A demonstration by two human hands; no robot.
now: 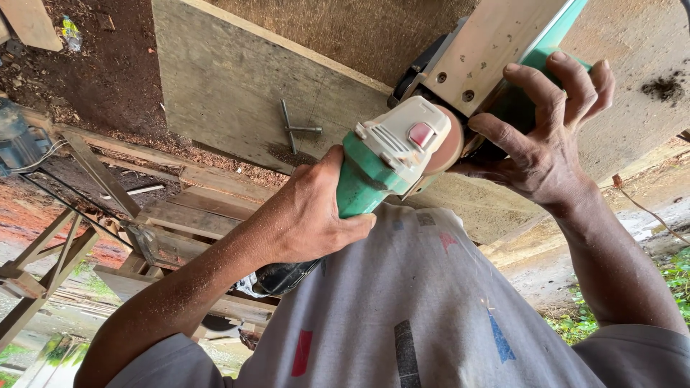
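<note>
two hands share the work here. the left hand wraps its fingers tight round the green body of the angle grinder, whose head sits just below the wooden piece. the right hand has its fingers curled closed over that piece, steadying it beside the grinder's pink disc. a metal wrench lies on the wooden surface, left of the grinder. best to keep both grips firm and fingertips clear of the disc.

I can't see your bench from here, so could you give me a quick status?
Left hand grips green angle grinder. Right hand holds green planer. Metal wrench on board, clear.
</note>
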